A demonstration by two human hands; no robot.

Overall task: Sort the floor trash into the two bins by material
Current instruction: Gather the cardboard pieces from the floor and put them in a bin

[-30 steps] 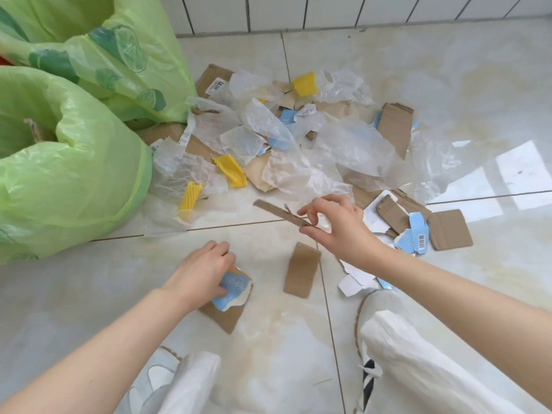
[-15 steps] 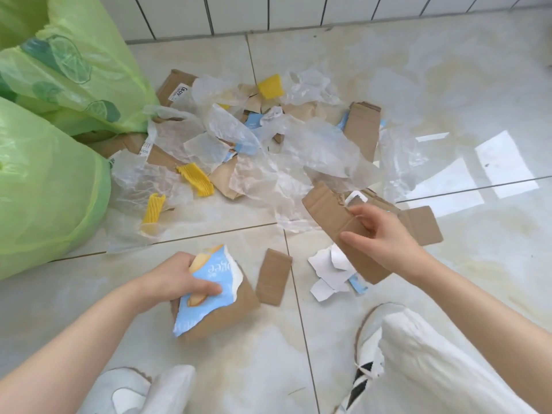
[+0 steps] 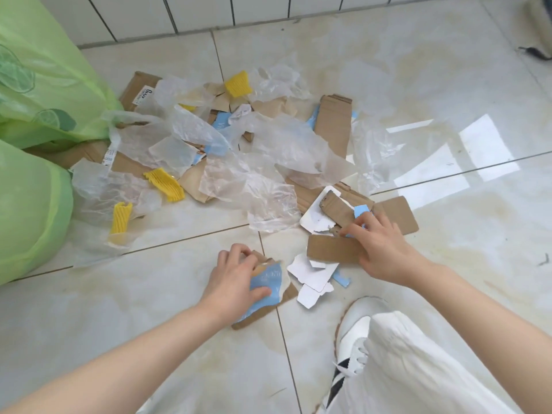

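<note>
The left hand [image 3: 236, 276] gripped a stack of cardboard topped by a blue-printed scrap [image 3: 265, 286] on the near floor [image 3: 433, 70]. The right hand [image 3: 379, 249] curled round a brown cardboard strip [image 3: 331, 249] while its fingertips reached for another brown piece [image 3: 336, 209] just beyond. The mixed pile of clear plastic film [image 3: 263, 162] lay farther off, and the green-bagged bins [image 3: 30, 186] stood at far left. It seemed wise to gather only cardboard, sliding pieces flat together and keeping film out.
</note>
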